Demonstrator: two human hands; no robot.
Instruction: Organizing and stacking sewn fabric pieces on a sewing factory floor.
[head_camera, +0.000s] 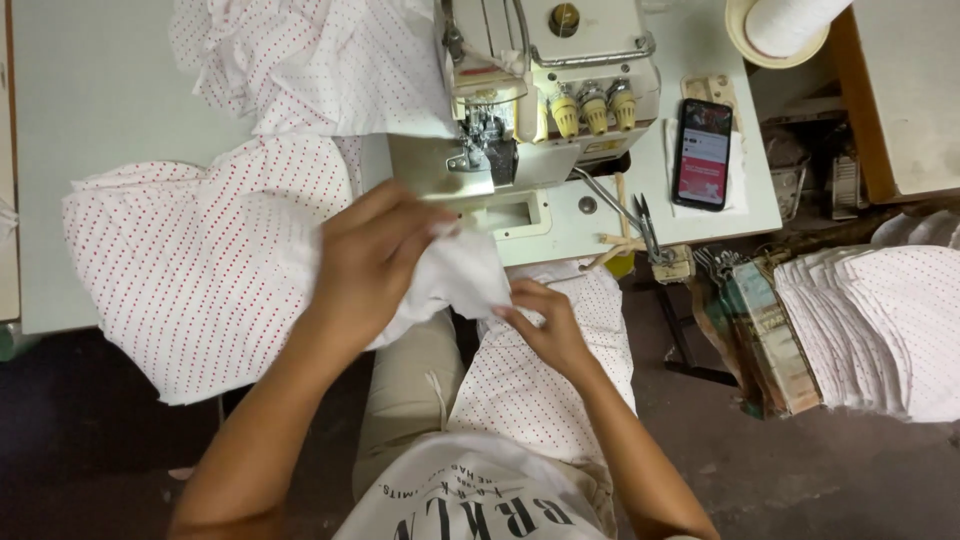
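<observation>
The left hand (368, 262) lies at the centre of the frame, fingers (385, 205) curled down and closed over a bunched white cloth piece (462, 275); the piece sits at the near edge of the counter (100, 90), directly below the sewing machine (545, 90), and partly overhangs the person's lap. The right hand (548, 325) is just lower right of the piece; its fingers pinch the piece's lower edge, thumb and forefinger closed on the fabric, while the palm rests on dotted fabric (530, 385) lying across the lap.

Surroundings: a large spread of white cloth with red dots (200, 250) covers the left half of the counter and hangs over its near edge; a further heap of the same material (300, 60) sits at the upper centre, touching the machine's left side. The machine carries three yellowish tension knobs (595, 108) on its front (the needle area is too small to read in detail). A pair of thread snips (640, 222) lies on the counter right of the machine bed; a smartphone (703, 153), screen lit, lies on a white cloth further right. A cone of white thread (785, 25) stands at the upper right. A fanned stack of cut dotted pieces (880, 330) rests at the right edge of the frame, well apart from both hands.
</observation>
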